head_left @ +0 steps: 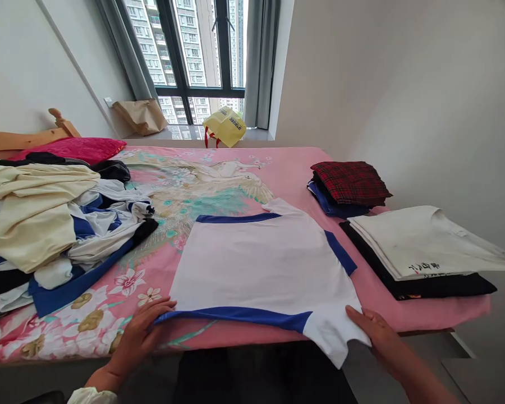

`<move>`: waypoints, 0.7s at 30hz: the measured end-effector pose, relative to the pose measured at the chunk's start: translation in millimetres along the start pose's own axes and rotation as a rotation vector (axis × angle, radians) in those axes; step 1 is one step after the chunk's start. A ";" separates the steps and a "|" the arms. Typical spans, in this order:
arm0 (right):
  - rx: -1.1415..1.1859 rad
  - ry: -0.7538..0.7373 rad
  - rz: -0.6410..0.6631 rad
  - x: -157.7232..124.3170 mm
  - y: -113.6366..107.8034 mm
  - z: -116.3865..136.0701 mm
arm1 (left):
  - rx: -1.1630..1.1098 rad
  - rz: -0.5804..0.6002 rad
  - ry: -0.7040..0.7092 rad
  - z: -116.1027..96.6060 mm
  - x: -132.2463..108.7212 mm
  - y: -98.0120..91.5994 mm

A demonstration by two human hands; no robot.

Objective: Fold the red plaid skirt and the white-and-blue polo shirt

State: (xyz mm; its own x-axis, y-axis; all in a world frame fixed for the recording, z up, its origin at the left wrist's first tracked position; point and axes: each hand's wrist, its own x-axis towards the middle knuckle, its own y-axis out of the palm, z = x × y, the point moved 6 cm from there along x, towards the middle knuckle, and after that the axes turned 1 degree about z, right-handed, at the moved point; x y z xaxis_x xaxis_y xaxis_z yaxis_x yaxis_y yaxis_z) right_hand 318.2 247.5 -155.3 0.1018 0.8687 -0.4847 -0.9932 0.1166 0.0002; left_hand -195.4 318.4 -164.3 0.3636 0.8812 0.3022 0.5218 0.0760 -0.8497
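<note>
A white shirt with blue side strips and a blue collar lies spread out sideways on the pink floral bedding, its collar toward the right. My left hand pinches the near corner of its hem, at the end of the blue strip. At the near sleeve and shoulder, my right hand grips the white cloth between thumb and fingers. The near sleeve hangs over the bed's front edge.
A heap of loose clothes covers the bed's left side. On the right lie folded white shirts over black cloth and a red plaid stack. A yellow bag and a brown paper bag sit by the window.
</note>
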 end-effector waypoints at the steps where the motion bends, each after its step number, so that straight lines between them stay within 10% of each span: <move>1: 0.056 -0.025 0.024 16.8 0.5 18.9 | -0.044 -0.024 -0.091 5.2 14.1 -0.7; 7: 0.273 -0.116 -0.068 115.4 -12.5 95.4 | -0.167 0.022 -0.614 36.7 92.3 13.8; 12: -0.242 -0.308 -0.441 119.0 -59.8 69.6 | -0.220 0.282 -0.813 53.6 96.7 29.3; 21: -0.879 -0.224 -0.408 101.3 -75.3 22.6 | -0.095 0.309 -0.842 48.8 71.9 23.3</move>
State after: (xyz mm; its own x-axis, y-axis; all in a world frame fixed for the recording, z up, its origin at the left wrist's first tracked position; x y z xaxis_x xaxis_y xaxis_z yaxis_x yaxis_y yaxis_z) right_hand 404.6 337.6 -184.6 0.3636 0.9229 -0.1269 -0.5597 0.1075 -0.8217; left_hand -194.7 406.3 -183.5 -0.1678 0.9089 -0.3818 0.5701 -0.2265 -0.7897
